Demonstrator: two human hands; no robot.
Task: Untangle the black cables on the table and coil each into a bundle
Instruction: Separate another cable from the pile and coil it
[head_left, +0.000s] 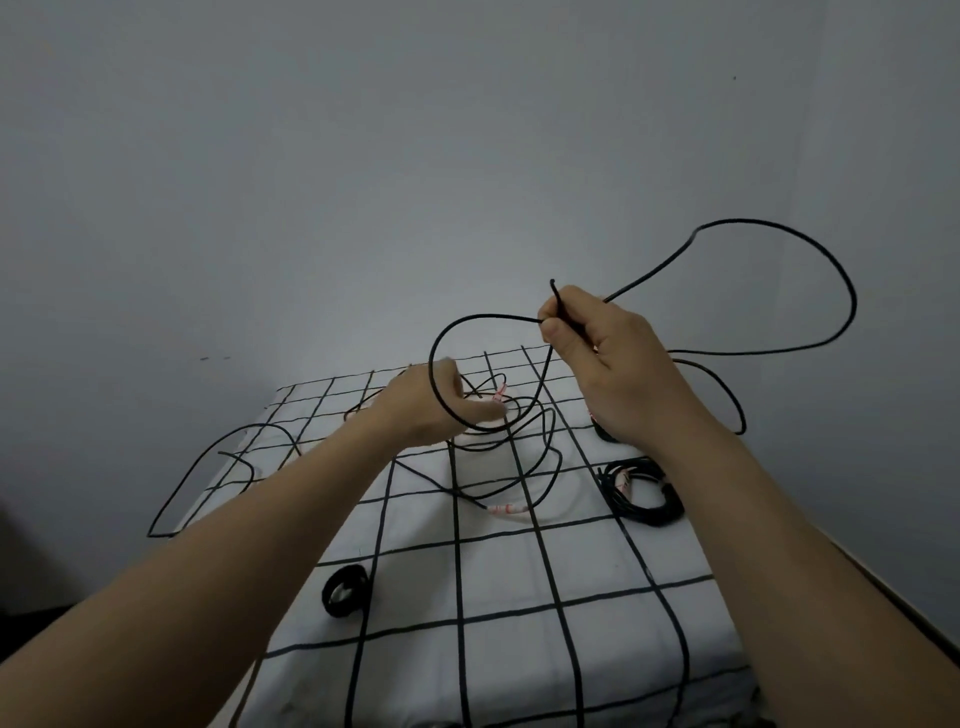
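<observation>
Black cable (748, 221) pinched by raised right hand (608, 358); lower left hand (434, 408) blurred, its grip unclear.

You are in a plain, dimly lit room, most likely in a home. A bare grey wall (363, 156) rises right behind the surface (519, 597), which is draped in a white cloth (597, 649) with a black grid, like a bedsheet.
</observation>
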